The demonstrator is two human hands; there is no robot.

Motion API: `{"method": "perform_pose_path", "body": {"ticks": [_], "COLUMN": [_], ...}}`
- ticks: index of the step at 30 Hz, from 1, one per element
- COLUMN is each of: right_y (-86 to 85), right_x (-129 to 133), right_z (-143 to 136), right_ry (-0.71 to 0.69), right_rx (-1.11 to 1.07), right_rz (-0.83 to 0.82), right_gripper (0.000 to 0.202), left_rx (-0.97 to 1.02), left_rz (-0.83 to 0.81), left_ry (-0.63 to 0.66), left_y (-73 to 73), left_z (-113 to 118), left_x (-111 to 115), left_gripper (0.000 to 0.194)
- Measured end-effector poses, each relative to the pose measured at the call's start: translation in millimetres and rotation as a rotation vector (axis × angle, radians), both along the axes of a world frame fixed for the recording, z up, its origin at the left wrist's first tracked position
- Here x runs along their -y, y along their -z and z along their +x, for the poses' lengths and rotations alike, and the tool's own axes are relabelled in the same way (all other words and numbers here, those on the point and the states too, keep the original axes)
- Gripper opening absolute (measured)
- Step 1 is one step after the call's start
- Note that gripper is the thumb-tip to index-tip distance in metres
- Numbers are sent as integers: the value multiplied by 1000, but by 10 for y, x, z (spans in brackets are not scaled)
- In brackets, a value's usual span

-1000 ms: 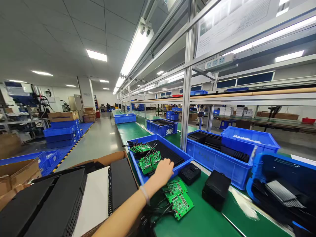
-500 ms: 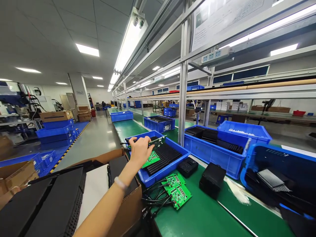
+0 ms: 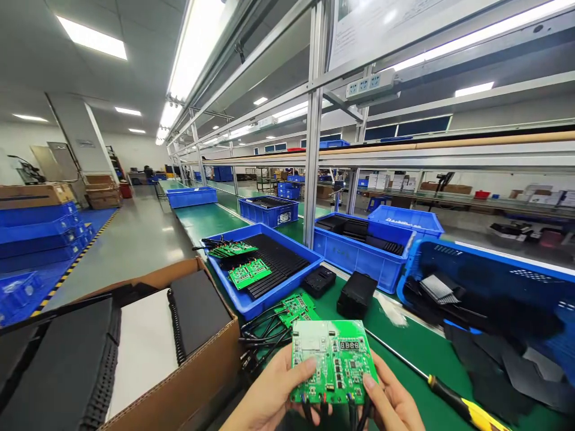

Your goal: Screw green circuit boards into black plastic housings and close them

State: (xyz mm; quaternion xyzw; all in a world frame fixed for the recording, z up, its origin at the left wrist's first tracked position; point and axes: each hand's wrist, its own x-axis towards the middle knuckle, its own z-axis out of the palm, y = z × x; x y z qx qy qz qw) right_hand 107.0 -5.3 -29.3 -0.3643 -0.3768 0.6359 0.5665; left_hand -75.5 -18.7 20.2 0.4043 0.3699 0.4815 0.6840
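In the head view, a green circuit board with a four-digit display and black cables at its near edge is held up close. My left hand is closed on its left side, thumb on the face. My right hand grips the right edge, thumb near the lower corner. Beyond it, on the green bench, lie more green boards with black cables. Further boards rest on black parts in a blue bin. The fingers behind the held board are mostly hidden.
A cardboard box of black pieces stands at left. Two black housings sit on the bench. To the right are a yellow-black screwdriver, a blue basket and black sheets. A metal post rises behind the bin.
My left hand has come back from the blue bin toward me with a board lifted from there. My right hand has entered view and holds it too. The view has turned right.
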Motion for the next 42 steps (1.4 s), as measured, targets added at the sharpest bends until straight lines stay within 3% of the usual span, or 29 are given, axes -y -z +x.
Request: {"method": "perform_pose_path", "body": {"ticks": [3, 5, 7, 9, 17, 21, 27, 29, 34, 37, 42], "right_y": [71, 115, 128, 109, 25, 13, -45, -34, -16, -46, -29], "right_x": [-122, -213, -284, -325, -312, -332, -313, -254, -106, -108, -155], "right_z": [116, 191, 256, 301, 242, 232, 268, 237, 144, 148, 151], "right_ry": [-239, -168, 35, 144, 151, 173, 199, 186, -46, 64, 291], "right_rx": [114, 185, 258, 355, 551, 599, 724, 789, 921, 1012, 1083], "right_rz": [4, 59, 124, 166, 246, 261, 342, 415, 704, 758, 681], "right_gripper": [76, 72, 59, 46, 45, 46, 40, 34, 24, 17, 17], "left_rx": [-1, -33, -58, -89, -265, -386, -531, -546, -585, -586, -679], "left_rz": [-101, -114, -105, -87, 110, 205, 250, 245, 247, 262, 300], "left_ry": [-46, -91, -145, -203, -225, -162, -184, -202, -249, -220, -151], "left_y": [157, 237, 292, 317, 309, 405, 510, 513, 579, 639, 659], "left_z": [42, 55, 66, 77, 105, 122, 195, 233, 317, 348, 380], "left_x": [-17, -36, -44, -39, -51, -76, -94, -129, -216, -190, -101], "left_gripper": [57, 58, 59, 61, 54, 51, 50, 52, 55, 52, 44]}}
